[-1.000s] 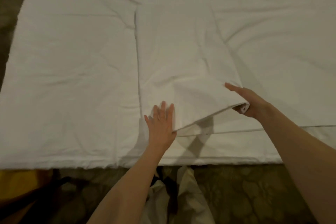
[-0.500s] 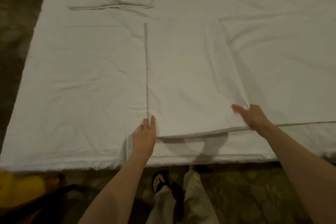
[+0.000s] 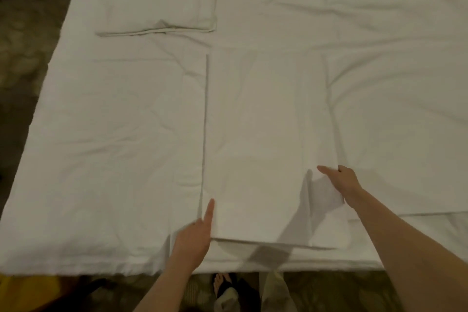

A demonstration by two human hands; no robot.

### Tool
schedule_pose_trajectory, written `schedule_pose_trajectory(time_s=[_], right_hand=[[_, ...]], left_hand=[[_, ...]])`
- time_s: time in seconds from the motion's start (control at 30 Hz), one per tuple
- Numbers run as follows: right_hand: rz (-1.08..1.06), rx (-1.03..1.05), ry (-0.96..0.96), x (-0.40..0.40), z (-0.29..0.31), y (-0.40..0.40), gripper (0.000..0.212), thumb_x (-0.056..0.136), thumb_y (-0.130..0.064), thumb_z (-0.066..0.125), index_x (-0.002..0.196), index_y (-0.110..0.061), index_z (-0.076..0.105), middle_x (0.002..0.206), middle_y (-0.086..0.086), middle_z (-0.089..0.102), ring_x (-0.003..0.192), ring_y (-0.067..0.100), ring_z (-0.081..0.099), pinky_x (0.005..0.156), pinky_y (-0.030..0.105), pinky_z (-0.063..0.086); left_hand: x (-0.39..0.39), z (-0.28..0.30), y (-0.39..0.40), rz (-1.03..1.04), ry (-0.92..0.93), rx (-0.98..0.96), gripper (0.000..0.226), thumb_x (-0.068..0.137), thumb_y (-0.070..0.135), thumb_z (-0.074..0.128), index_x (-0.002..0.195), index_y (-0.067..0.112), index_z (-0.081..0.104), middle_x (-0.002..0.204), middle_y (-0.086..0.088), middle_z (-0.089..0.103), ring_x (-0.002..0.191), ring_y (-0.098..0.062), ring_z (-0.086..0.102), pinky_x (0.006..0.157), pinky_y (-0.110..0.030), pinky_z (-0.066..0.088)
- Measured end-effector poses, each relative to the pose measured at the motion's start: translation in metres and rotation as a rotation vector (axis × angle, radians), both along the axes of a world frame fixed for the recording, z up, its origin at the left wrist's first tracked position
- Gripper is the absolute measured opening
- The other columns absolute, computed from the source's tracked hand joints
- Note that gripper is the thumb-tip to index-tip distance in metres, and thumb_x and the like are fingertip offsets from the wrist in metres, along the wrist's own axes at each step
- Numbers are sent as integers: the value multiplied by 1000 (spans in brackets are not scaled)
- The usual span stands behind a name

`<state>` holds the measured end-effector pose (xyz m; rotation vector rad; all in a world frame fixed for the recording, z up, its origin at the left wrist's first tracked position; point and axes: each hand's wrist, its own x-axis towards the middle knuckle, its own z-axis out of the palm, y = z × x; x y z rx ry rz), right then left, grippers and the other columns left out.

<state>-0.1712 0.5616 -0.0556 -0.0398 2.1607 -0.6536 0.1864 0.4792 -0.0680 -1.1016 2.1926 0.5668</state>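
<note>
On the bed [image 3: 106,147], the folded cloth [image 3: 263,134] lies near the front edge: if the right hand [image 3: 342,182], pinching its lifted right edge, pulls while the flat, straight-fingered left hand [image 3: 195,233] slips off the near-left corner, layers may skew.

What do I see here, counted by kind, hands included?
Folded cloths: 2 (near cloth, far cloth)
Hands: 2 (left hand, right hand)
Bed: 1 (bed)
Total: 5
</note>
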Motion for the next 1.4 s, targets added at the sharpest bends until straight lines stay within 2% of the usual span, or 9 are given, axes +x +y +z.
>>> schedule_pose_trajectory(time_s=[0.13, 0.3, 0.4, 0.57, 0.73, 1.03, 1.13, 1.27, 1.4], right_hand=[[-21, -78, 4, -37, -2, -49, 53, 82, -35, 71, 118, 3, 58, 118, 21, 61, 104, 34, 60, 90, 44, 49], [-19, -155, 8, -75, -5, -110, 45, 83, -29, 72, 118, -2, 60, 117, 19, 62, 100, 31, 60, 88, 40, 49], [-20, -180, 20, -93, -8, -143, 49, 83, -29, 72, 122, -3, 57, 119, 17, 62, 107, 34, 60, 93, 44, 50], [-71, -241, 62, -119, -18, -192, 49, 83, -30, 72, 125, -7, 59, 121, 13, 63, 107, 30, 61, 94, 41, 50], [-48, -316, 131, -143, -25, -239, 43, 88, -22, 67, 126, -3, 58, 121, 14, 62, 108, 27, 60, 83, 31, 47], [13, -508, 170, -169, -14, -275, 21, 93, -23, 61, 106, -7, 58, 76, 2, 58, 47, -4, 56, 47, 12, 45], [-5, -500, 169, -171, -24, -275, 20, 92, -25, 62, 101, -8, 57, 73, -1, 56, 46, -4, 56, 48, 14, 46], [-55, -442, 171, -169, -42, -282, 21, 92, -25, 62, 103, -8, 59, 73, -3, 55, 47, -4, 55, 51, 17, 48], [-32, -536, 144, -163, -34, -301, 22, 90, -28, 65, 98, -7, 66, 76, -5, 60, 55, -5, 58, 56, 17, 48]], left_hand=[[-2, 16, -53, -45, -4, 335, 87, 88, 36, 50, 148, 43, -12, 122, 5, 54, 95, -12, 54, 90, -27, 45], [-37, 18, -142, 349, 147, 60, 40, 91, 23, 60, 130, 21, 54, 117, -4, 63, 108, -24, 60, 93, -28, 42], [-91, 14, -189, 716, 326, -21, 40, 93, 18, 58, 132, 11, 53, 119, -11, 64, 112, -25, 58, 93, -28, 40], [-178, -6, -245, 857, 472, 65, 51, 99, 23, 48, 145, 5, 36, 141, -15, 48, 129, -27, 46, 99, -26, 35], [-219, -20, -291, 1042, 633, 52, 50, 94, 30, 56, 135, 2, 47, 133, -13, 55, 121, -28, 52, 104, -38, 41], [-209, -30, -340, 1168, 794, 283, 15, 86, 13, 70, 97, 3, 68, 94, -11, 69, 88, -26, 67, 83, -36, 55], [-203, -37, -345, 1258, 836, 342, 4, 90, 15, 65, 90, 11, 67, 92, -9, 67, 92, -28, 65, 86, -39, 51], [-214, -42, -357, 1260, 849, 318, 33, 84, 23, 73, 111, 7, 65, 109, -10, 69, 97, -25, 67, 86, -37, 55], [-228, -39, -367, 1171, 816, 321, 36, 76, 19, 80, 106, 3, 67, 103, -11, 71, 90, -23, 70, 80, -34, 58]])
